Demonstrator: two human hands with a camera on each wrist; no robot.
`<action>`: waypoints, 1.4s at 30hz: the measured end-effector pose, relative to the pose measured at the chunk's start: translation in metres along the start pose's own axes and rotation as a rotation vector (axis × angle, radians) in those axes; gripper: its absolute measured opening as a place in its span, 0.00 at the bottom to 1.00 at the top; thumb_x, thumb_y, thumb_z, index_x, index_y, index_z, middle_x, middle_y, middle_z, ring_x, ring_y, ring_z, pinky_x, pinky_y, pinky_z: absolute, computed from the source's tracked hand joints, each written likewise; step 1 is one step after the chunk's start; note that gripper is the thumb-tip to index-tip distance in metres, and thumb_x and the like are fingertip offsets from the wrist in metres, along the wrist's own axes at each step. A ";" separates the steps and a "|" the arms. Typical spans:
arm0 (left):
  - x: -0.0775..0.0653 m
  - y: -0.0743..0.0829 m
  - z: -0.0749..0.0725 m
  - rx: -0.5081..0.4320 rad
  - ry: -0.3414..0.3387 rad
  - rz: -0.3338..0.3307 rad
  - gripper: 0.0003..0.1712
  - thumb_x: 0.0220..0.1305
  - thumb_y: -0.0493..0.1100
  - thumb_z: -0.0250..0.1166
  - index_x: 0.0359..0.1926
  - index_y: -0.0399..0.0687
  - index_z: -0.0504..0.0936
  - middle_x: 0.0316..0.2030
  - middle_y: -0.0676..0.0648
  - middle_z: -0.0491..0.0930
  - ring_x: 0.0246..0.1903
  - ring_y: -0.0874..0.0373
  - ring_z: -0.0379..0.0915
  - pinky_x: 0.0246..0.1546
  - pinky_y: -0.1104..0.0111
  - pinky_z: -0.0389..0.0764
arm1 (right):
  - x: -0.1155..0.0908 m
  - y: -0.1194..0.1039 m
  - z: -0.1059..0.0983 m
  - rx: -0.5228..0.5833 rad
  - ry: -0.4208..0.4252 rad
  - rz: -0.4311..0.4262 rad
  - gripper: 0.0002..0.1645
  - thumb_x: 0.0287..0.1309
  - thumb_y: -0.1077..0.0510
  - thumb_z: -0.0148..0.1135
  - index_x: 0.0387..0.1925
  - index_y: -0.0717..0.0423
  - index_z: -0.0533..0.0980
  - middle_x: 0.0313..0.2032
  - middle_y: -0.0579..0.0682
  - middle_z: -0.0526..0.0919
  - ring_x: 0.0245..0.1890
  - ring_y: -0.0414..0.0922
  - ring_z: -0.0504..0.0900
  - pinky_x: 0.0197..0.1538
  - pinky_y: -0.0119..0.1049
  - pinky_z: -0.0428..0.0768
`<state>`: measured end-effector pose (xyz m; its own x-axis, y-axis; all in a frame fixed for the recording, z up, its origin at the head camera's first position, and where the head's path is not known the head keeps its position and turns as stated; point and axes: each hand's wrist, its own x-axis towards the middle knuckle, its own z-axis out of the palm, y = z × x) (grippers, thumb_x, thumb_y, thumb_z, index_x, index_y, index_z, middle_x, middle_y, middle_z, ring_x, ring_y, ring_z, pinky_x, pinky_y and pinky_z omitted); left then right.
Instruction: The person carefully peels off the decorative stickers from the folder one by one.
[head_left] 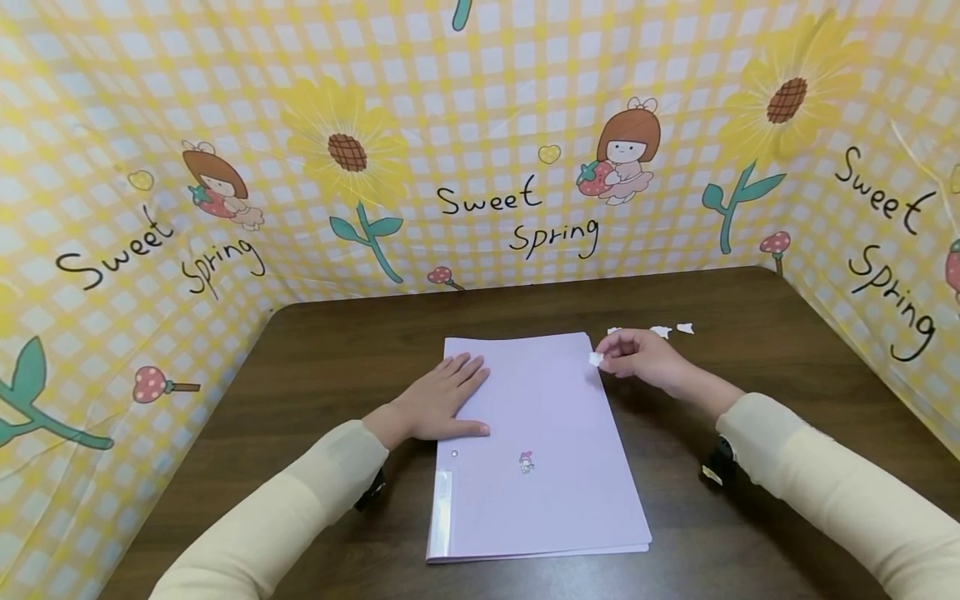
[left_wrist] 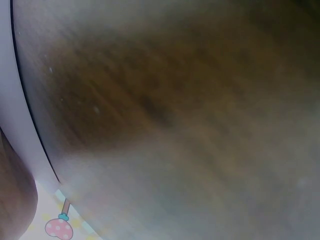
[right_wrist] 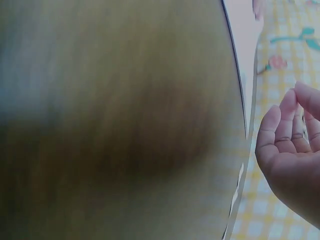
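A pale lilac folder (head_left: 540, 500) lies on the table, with a small cartoon figure (head_left: 527, 462) on its cover and a clear strip (head_left: 444, 512) along its lower left spine. My left hand (head_left: 446, 400) rests flat on its left edge, fingers spread. Between thumb and fingertips, my right hand (head_left: 645, 358) pinches a small white scrap of paper (head_left: 596, 359) at the folder's upper right edge. The right wrist view shows the same hand (right_wrist: 295, 150) with fingers curled toward the thumb; the scrap is hidden there.
Behind the right hand lie a few more white paper scraps (head_left: 685, 328), one partly covered by the fingers. The dark wooden table (head_left: 300, 400) is walled at the back and sides by a yellow checked cloth (head_left: 480, 108). Both wrists carry small black devices (head_left: 717, 463).
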<state>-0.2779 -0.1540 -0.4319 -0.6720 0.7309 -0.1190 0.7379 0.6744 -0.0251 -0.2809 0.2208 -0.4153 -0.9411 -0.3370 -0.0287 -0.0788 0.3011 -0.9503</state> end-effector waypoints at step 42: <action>-0.001 0.000 -0.002 -0.005 -0.001 0.002 0.58 0.60 0.81 0.39 0.76 0.44 0.47 0.76 0.41 0.42 0.74 0.45 0.32 0.71 0.54 0.39 | -0.016 0.050 -0.136 -0.241 0.322 0.155 0.22 0.65 0.62 0.60 0.55 0.75 0.70 0.31 0.37 0.80 0.30 0.29 0.74 0.34 0.31 0.76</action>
<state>-0.2772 -0.1546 -0.4298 -0.6707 0.7320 -0.1197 0.7388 0.6736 -0.0201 -0.3141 0.3628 -0.4202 -0.9994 0.0129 -0.0308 0.0329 0.5386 -0.8419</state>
